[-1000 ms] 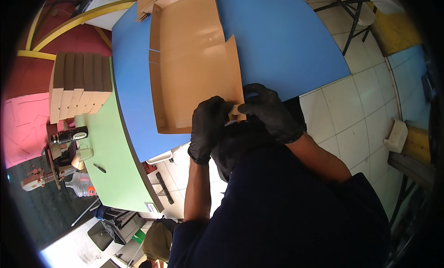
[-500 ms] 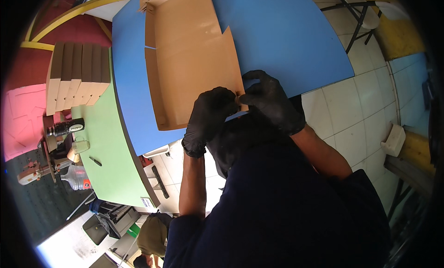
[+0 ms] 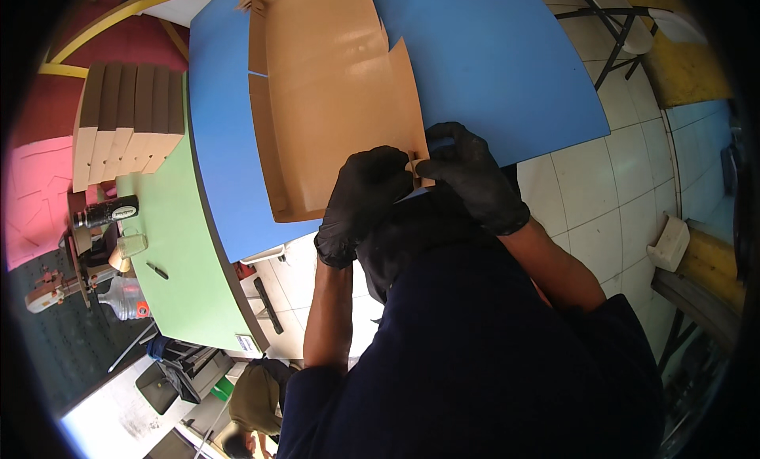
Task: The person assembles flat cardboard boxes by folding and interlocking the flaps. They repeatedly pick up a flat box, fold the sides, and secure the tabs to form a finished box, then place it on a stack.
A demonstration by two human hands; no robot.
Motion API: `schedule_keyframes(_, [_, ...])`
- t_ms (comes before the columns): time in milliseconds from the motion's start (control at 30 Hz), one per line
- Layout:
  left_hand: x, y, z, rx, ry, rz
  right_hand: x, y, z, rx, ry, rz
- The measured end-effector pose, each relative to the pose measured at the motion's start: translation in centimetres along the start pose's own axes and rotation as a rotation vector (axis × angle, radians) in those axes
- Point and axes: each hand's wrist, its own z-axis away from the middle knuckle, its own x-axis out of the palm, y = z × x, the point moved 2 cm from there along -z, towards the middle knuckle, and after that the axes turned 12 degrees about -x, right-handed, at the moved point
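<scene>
A brown cardboard box [image 3: 328,103] lies unfolded on the blue table, its walls partly raised. Both my hands, in black gloves, work at its near right corner. My left hand [image 3: 368,190] is closed over the near wall, the fingertips at the corner. My right hand [image 3: 467,174] pinches a small cardboard flap at that same corner, thumb inside and fingers outside the right wall. Part of the near wall is hidden behind my left hand.
The blue table [image 3: 507,71] extends to the right. On the green table [image 3: 190,261] at left stand several folded cardboard boxes [image 3: 131,127], a black bottle [image 3: 107,212], a glass mug [image 3: 133,242] and a pen [image 3: 157,270]. Another person [image 3: 257,400] is at lower left.
The right wall's upper edge and corner have shifted slightly to the right with my hands. The flap at the corner shows more between my fingers. Both hands keep their hold.
</scene>
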Motion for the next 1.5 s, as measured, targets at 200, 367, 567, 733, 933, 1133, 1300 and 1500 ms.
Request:
schedule_keyframes(200, [0.5, -0.3, -0.1, 0.057, 0.005, 0.096, -1.0, -0.6, -0.5, -0.025, -0.069, 0.145])
schedule_keyframes(367, [0.5, -0.5, -0.5, 0.071, -0.03, 0.1, -1.2, -0.3, -0.8, -0.114, -0.095, 0.2])
schedule_keyframes(567, [0.1, -0.7, -1.0, 0.059, -0.094, 0.116, -1.2, -0.7, -1.0, -0.084, -0.11, 0.239])
schedule_keyframes(733, [0.2, -0.4, -1.6, 0.316, -0.06, -0.083, -1.2, -1.0, -1.1, -0.107, -0.057, 0.387])
schedule_keyframes(933, [0.4, -0.2, -1.9, 0.208, -0.094, -0.009, -0.9, -1.3, -0.7, -0.04, -0.037, 0.16])
schedule_keyframes(1133, [1.6, 1.1, -2.4, 0.042, 0.012, -0.188, -2.4, -1.4, -1.5, 0.026, -0.104, 0.114])
schedule_keyframes(1300, [1.2, 1.9, -0.8, 0.145, 0.156, -0.444, -2.3, -2.2, -1.6, -0.209, -0.201, 0.602])
schedule_keyframes(1500, [-10.2, -2.7, 0.6, -0.009, 0.926, -0.161, -6.6, -5.5, -0.9, -0.144, -0.108, 0.896])
